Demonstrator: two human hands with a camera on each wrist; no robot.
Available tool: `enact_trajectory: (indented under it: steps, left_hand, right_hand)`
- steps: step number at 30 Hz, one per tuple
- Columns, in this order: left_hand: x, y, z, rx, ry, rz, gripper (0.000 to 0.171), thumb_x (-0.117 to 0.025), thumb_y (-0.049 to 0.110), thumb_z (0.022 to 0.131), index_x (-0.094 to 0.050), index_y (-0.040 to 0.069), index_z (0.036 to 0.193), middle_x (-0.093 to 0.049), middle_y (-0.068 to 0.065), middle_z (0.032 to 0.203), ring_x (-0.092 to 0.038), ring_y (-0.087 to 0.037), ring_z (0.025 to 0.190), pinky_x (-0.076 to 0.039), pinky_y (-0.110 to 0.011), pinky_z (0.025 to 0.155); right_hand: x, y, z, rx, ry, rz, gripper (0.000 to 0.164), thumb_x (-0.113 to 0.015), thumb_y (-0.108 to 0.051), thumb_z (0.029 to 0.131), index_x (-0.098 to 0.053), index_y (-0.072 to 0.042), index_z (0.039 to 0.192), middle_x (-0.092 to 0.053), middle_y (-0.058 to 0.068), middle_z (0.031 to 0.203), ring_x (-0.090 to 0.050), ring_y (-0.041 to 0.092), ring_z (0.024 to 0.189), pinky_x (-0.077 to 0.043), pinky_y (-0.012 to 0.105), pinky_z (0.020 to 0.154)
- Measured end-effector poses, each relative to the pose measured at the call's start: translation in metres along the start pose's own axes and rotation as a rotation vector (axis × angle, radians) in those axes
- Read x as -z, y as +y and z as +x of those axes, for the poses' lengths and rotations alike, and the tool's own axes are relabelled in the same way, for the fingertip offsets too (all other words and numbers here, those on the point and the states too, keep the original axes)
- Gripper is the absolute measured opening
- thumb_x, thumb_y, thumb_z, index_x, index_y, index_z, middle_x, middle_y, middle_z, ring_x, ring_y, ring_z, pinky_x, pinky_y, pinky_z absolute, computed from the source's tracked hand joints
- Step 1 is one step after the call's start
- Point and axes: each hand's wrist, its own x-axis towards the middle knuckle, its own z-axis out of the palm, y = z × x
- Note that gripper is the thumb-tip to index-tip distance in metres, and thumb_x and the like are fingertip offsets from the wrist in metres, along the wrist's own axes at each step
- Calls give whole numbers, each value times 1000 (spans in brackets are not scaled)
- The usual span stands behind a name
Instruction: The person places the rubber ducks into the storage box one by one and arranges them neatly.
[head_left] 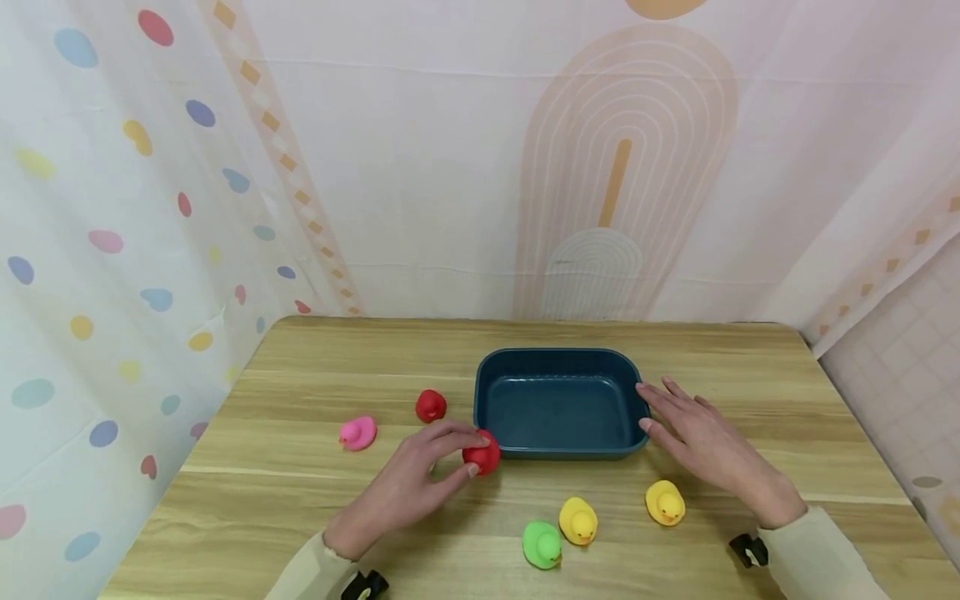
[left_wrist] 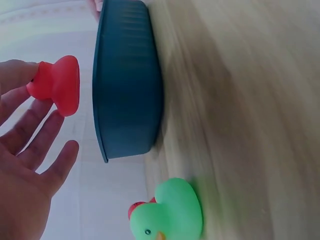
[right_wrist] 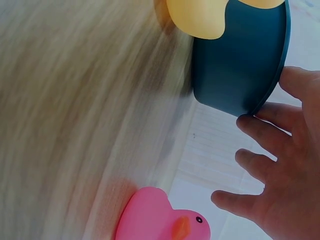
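A red rubber duck is pinched between the thumb and fingers of my left hand, at the near left corner of a dark blue bin. In the left wrist view this red duck is off the table, beside the bin's wall. My right hand rests its fingertips on the bin's right rim, fingers fairly straight and spread. In the head view, the bin's visible floor holds nothing. A green duck sits below my left hand, mostly hidden in the head view.
Left of the bin lie another red duck and a pink duck. In front are a green duck and two yellow ducks. Another pink duck shows near my right hand. A patterned curtain stands behind the wooden table.
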Motion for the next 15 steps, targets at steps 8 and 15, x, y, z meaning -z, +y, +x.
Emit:
enact_trajectory:
  steps: [8,15]
  left_hand:
    - [-2,3,10,55,42,-9,30,-81,13,91,-75,16,120,-69,1,125,-64,-17,115,-59,-35,90]
    - [0,5,22,66,49,13,29,-78,14,93,-75,16,122,-69,0,126,-64,-20,117,-58,-39,93]
  right_hand:
    - [0,-1,0,-2,5,11,56,-50,-35,111,-45,0,154,-47,20,157,-32,48,148,-30,74,111]
    - [-1,-1,0,-7,5,9,56,-50,-35,111,-46,0,154,-47,21,156,-32,48,148,-30,73,111]
